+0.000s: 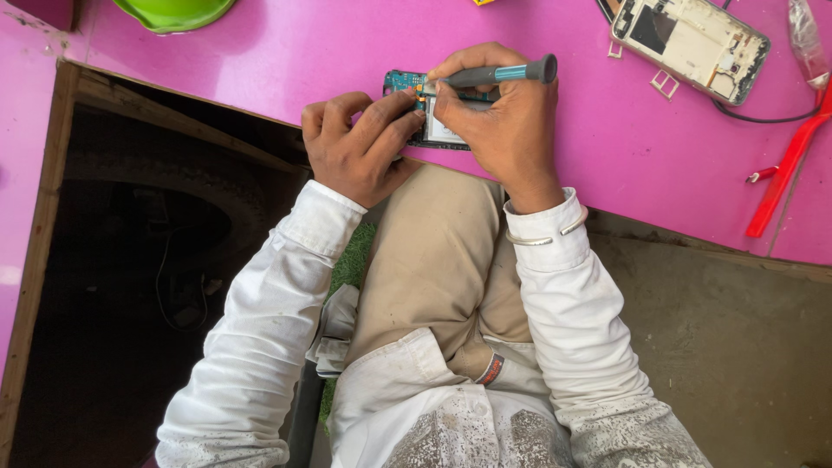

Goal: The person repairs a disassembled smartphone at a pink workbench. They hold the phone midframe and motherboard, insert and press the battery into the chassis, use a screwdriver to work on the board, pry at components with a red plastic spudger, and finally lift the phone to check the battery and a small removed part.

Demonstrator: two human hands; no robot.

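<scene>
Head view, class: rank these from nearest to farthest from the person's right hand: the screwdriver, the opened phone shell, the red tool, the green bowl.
1. Screwdriver: held in the right hand itself.
2. Opened phone shell: upper right on the pink table.
3. Green bowl, top left, and red tool, far right: too close to call.

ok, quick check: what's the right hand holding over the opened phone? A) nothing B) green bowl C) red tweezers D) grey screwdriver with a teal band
D: the right hand grips a grey screwdriver with a teal band, its tip down on the opened phone that the left hand steadies on the pink table.
</scene>
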